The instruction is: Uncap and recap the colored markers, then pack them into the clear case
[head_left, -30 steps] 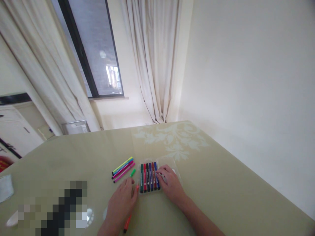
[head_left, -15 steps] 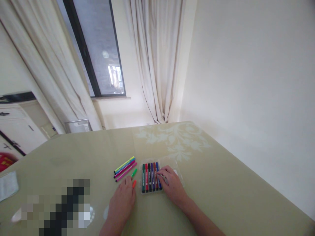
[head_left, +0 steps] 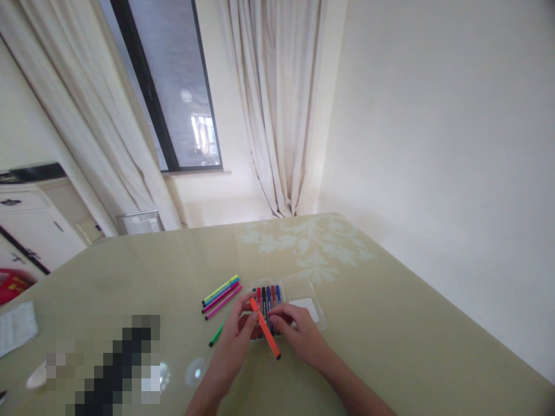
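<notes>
An orange felt-tip pen (head_left: 267,335) is gripped between the thumb and fingers of my left hand (head_left: 236,332). It slants across the front of a clear plastic case (head_left: 318,300), its black end pointing down toward me. Inside the case lies a row of markers (head_left: 263,296) with green, red, black, purple, brown and blue caps, partly covered by my hands. My right hand (head_left: 299,329) hovers over the case's right side, fingers bent and slightly apart, close to the orange pen. A green felt-tip pen (head_left: 215,335) lies partly hidden behind my left hand.
Several yellow, blue and pink felt-tip pens (head_left: 221,294) lie side by side left of the case. The case's lid lies open with a white label (head_left: 306,309). A folded cloth or paper (head_left: 17,328) is at the table's left edge. A wall borders the right side.
My left hand has lifted the orange pen off the table and carried it right, in front of the case. My right hand has shifted slightly left and down from the blue marker.
</notes>
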{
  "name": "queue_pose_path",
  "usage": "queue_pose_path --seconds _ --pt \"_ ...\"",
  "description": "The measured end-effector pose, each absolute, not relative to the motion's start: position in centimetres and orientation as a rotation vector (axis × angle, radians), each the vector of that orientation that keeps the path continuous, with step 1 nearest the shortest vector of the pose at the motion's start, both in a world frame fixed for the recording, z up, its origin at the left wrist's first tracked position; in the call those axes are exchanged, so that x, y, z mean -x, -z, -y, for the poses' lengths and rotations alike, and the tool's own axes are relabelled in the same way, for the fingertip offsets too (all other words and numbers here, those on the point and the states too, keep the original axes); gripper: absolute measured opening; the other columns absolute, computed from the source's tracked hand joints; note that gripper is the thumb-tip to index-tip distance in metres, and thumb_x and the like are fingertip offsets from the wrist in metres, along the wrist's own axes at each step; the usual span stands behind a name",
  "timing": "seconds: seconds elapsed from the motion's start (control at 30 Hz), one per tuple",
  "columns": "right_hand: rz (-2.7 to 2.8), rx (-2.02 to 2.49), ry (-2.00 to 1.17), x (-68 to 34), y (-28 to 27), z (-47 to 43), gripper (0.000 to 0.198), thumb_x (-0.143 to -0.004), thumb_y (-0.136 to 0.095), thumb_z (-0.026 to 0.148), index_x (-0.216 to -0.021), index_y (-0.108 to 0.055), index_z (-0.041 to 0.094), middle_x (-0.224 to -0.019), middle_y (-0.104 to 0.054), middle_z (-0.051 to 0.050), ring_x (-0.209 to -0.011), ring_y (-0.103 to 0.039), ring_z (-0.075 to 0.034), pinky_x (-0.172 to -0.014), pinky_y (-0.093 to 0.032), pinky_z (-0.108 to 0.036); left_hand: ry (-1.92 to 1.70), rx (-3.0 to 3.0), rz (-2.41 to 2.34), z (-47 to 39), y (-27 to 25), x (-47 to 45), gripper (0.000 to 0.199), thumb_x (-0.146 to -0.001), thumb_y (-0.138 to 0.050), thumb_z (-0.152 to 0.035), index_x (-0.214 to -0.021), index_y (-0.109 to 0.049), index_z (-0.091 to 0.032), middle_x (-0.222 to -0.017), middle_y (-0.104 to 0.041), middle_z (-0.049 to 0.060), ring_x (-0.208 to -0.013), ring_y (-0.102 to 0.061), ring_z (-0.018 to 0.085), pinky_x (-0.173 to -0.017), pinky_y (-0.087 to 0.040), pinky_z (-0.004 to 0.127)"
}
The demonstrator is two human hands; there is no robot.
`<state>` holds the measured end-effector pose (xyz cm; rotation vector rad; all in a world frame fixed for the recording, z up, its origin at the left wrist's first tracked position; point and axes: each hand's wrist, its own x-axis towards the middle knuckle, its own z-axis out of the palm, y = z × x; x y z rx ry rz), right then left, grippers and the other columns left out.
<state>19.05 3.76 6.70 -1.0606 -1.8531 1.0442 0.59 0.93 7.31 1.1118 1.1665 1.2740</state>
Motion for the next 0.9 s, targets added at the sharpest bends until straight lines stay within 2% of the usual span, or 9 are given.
queue_pose_path --seconds 0.1,0.23,0.37,0.47,0.67,0.8,0.9 --pt "1.672 0.986 -1.273 -18.9 -6.8 -3.8 0.024 -0.090 -0.070 0.043 -0.099 -0.073 0.020 -0.084 -0.076 -0.003 -0.077 -0.069 -0.019 -0.070 -0.052 -0.028 -1.328 -1.085 -1.106 -0.9 -7.2 -1.4 0.058 -0.084 -0.072 -0.054 -0.132 -0.056 -0.024 -0.118 -0.070 0.008 -0.098 -0.073 0.024 -0.085 -0.063 0.040" --pt "1.567 0.922 -1.359 -19.1 -6.5 -4.0 0.035 -0.082 -0.080 0.047 -0.101 -0.070 0.020 -0.084 -0.076 -0.003 -0.078 -0.071 -0.019 -0.070 -0.054 -0.028 -1.389 -1.071 -1.178 -1.1 -6.6 -1.6 0.057 -0.081 -0.076 -0.053 -0.124 -0.059 -0.021 -0.103 -0.072 0.005 -0.087 -0.075 0.023 -0.079 -0.063 0.038" --pt "1.656 0.899 -1.354 -19.4 -6.6 -4.1 0.033 -0.082 -0.080 0.048 -0.097 -0.074 0.019 -0.088 -0.077 -0.004 -0.078 -0.070 -0.017 -0.071 -0.054 -0.028 -1.410 -1.067 -1.272 -1.3 -6.3 -1.7 0.053 -0.075 -0.081 -0.054 -0.108 -0.062 -0.018 -0.092 -0.073 0.004 -0.075 -0.073 0.021 -0.068 -0.060 0.032" --pt "1.711 0.912 -1.344 -19.6 -7.0 -4.0 0.028 -0.082 -0.080 0.045 -0.094 -0.077 0.019 -0.087 -0.077 -0.004 -0.075 -0.069 -0.017 -0.069 -0.054 -0.027 -1.426 -1.033 -1.266 -1.5 -6.0 -2.0 0.055 -0.072 -0.084 -0.054 -0.105 -0.061 -0.017 -0.088 -0.074 0.005 -0.077 -0.072 0.022 -0.067 -0.058 0.031" --pt "1.761 0.922 -1.358 -19.9 -7.1 -4.1 0.029 -0.077 -0.083 0.036 -0.101 -0.080 0.021 -0.090 -0.078 -0.004 -0.075 -0.069 -0.017 -0.068 -0.054 -0.027 -1.472 -1.036 -1.288 -1.5 -5.4 -2.2 0.049 -0.075 -0.082 -0.055 -0.097 -0.060 -0.018 -0.075 -0.066 -0.001 -0.068 -0.068 0.018 -0.061 -0.054 0.027" --pt "1.745 0.883 -1.398 -19.5 -7.2 -3.7 0.031 -0.079 -0.081 0.036 -0.105 -0.078 0.020 -0.092 -0.079 -0.005 -0.078 -0.071 -0.019 -0.072 -0.056 -0.030 -1.462 -1.042 -1.295 -1.6 -5.1 -2.3 0.049 -0.076 -0.080 -0.058 -0.096 -0.059 -0.019 -0.077 -0.067 0.000 -0.071 -0.068 0.019 -0.063 -0.055 0.027" --pt "1.725 0.861 -1.415 -19.5 -7.5 -3.7 0.033 -0.081 -0.080 0.038 -0.108 -0.076 0.020 -0.095 -0.079 -0.006 -0.084 -0.073 -0.021 -0.075 -0.058 -0.031 -1.437 -1.078 -1.280 -1.5 -5.3 -2.5 0.049 -0.085 -0.069 -0.064 -0.098 -0.061 -0.018 -0.081 -0.069 0.002 -0.073 -0.069 0.020 -0.065 -0.057 0.030"
